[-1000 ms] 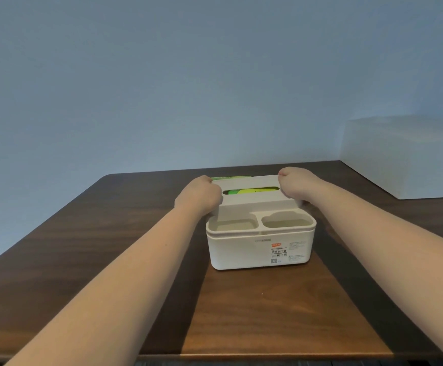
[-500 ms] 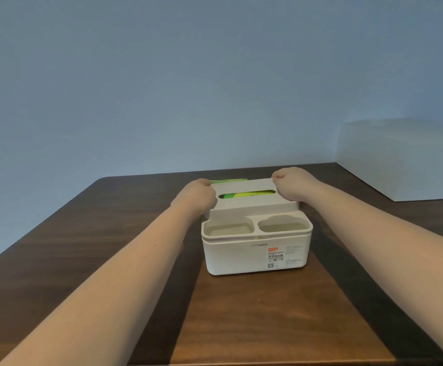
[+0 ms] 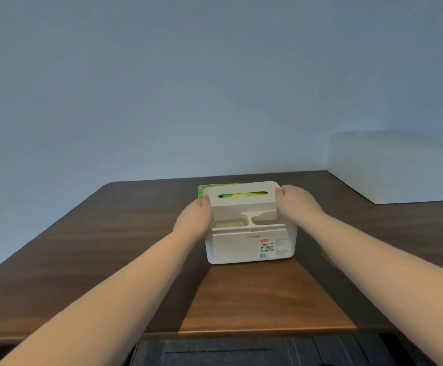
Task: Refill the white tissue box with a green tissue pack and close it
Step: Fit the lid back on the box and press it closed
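Observation:
The white tissue box (image 3: 250, 247) stands in the middle of the dark wooden table (image 3: 83, 247), its labelled front facing me. Its white lid (image 3: 242, 204) with a slot and two front compartments is lifted off the box and tilted toward me. My left hand (image 3: 195, 219) grips the lid's left end and my right hand (image 3: 298, 204) grips its right end. A green tissue pack (image 3: 209, 187) lies behind the box; green shows through the lid's slot and past its left corner.
A large white block (image 3: 397, 167) sits on the table at the far right, against the blue-grey wall. A dark object (image 3: 241, 352) lies below the table's near edge.
Both hands have raised the lid off the box and tipped it toward me. The view has shifted, so the box sits lower in the picture.

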`<state>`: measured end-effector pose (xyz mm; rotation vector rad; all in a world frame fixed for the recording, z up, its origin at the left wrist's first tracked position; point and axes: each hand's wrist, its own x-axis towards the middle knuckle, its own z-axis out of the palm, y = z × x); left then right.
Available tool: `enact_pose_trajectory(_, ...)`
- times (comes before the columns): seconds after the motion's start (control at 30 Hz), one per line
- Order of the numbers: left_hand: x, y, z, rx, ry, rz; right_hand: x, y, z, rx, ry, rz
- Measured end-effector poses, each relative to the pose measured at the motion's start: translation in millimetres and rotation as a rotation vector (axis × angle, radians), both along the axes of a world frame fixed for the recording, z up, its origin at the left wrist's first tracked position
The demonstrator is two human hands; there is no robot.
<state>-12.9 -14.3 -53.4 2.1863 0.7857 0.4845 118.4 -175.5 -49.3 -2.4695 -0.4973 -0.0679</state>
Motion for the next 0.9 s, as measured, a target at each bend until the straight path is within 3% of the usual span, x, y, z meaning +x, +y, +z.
enact_pose_trajectory(0.5,-11,-9,-12,-0.006,0.073,-0.064,-30,-12,-8,-0.139,-0.061,0.023)
enact_pose_trajectory(0.6,-15,-7,-7,-0.002,0.139,-0.12,-34,-19,2,-0.122,0.056,0.07)
enact_pose_trajectory(0.77,-21,-3,0,-0.022,0.212,-0.108,-42,-36,14,0.1,0.428,0.073)
enact_pose_trajectory(0.9,-17,-6,4,-0.006,0.235,-0.033,-34,-43,5,0.13,0.53,0.038)
